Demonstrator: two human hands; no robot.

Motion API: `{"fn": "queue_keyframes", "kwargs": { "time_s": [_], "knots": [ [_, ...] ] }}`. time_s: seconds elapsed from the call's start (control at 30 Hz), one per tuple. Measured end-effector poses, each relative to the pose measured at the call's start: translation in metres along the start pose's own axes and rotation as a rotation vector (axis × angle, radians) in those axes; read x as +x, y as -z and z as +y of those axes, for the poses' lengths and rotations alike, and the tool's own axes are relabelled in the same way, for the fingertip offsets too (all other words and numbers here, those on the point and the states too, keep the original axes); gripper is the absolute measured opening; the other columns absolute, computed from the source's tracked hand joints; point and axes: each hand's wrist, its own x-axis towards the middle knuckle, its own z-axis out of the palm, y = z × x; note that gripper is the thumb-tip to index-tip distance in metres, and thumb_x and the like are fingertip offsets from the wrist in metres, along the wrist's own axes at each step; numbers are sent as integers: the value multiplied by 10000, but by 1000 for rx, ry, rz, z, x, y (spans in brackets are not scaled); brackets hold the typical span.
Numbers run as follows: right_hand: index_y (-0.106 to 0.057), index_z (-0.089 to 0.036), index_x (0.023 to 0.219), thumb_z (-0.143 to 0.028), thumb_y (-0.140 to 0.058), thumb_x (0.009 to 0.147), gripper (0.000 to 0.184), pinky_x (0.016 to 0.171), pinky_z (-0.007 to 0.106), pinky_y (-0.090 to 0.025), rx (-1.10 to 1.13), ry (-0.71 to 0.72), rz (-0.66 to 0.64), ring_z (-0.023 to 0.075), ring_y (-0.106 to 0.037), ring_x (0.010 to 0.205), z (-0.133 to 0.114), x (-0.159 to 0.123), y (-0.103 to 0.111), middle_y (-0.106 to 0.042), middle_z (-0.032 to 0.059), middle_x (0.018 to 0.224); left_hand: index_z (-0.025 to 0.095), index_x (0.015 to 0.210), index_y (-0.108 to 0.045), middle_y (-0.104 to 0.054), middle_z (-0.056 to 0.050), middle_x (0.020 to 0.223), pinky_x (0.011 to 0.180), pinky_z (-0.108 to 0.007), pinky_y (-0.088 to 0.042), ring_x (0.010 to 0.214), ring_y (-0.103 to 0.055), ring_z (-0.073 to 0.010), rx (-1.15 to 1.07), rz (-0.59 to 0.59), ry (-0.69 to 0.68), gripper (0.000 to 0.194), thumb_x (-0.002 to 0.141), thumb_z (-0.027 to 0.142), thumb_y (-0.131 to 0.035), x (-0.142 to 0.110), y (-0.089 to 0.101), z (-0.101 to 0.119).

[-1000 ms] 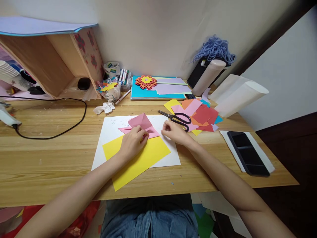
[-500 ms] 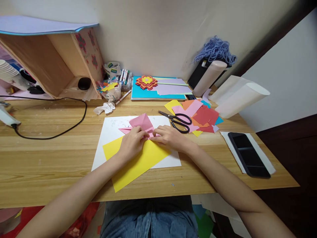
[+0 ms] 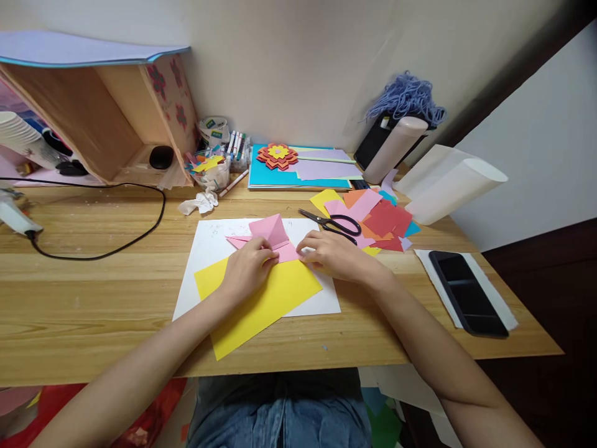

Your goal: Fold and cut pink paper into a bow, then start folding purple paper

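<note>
A folded pink paper [image 3: 270, 229] with raised triangular flaps lies between my hands. My left hand [image 3: 249, 264] is closed, its fingertips pinching the near edge of the pink paper and covering part of it. At the paper's right corner, the thumb and fingers of my right hand [image 3: 333, 252] come together on the edge. Beneath are a yellow sheet [image 3: 265, 305], set at an angle, and a white sheet [image 3: 189, 280] with small marks. Black-handled scissors [image 3: 345, 225] lie just beyond my right hand.
Coloured paper scraps [image 3: 387, 218] are piled by the scissors. On the right lies a phone [image 3: 466, 292] on white tissue. A layered paper flower [image 3: 277, 157] rests on a blue folder [image 3: 261, 180] at the back. A black cable [image 3: 161, 211] loops across the left side.
My right hand has shifted slightly right, away from my left hand, and more of the pink paper's near flap shows between them. My left hand stays nearly in place.
</note>
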Motion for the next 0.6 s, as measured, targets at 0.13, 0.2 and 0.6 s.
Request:
{"fn": "queue_keyframes", "kwargs": {
  "time_s": [0.13,0.2,0.6],
  "knots": [
    [-689,-220,838,-108,-456,821,259,756,359,-415,-125,59,-102,226,-536,935,5,-2,4,-654,54,977,231,792,-686,-612,-27,900,509,-248,-351,769,-570,-159,1,-14,8,234,846,303,-469,1,2,-1],
    [-686,-219,845,-127,-454,831,251,751,352,-423,-101,40,-75,215,-549,902,7,-2,2,-653,54,969,238,791,-686,-613,-23,900,503,-244,-343,765,-572,-158,-12,-19,14,229,841,316,-478,1,2,-3],
    [-506,-195,1134,-171,-496,801,334,828,359,-441,303,-239,208,192,-555,957,9,9,-28,-612,75,1035,191,1268,-380,-444,-152,1211,891,-429,-361,1109,-422,-296,-61,329,119,708,676,463,-656,10,7,-21]
  ]
}}
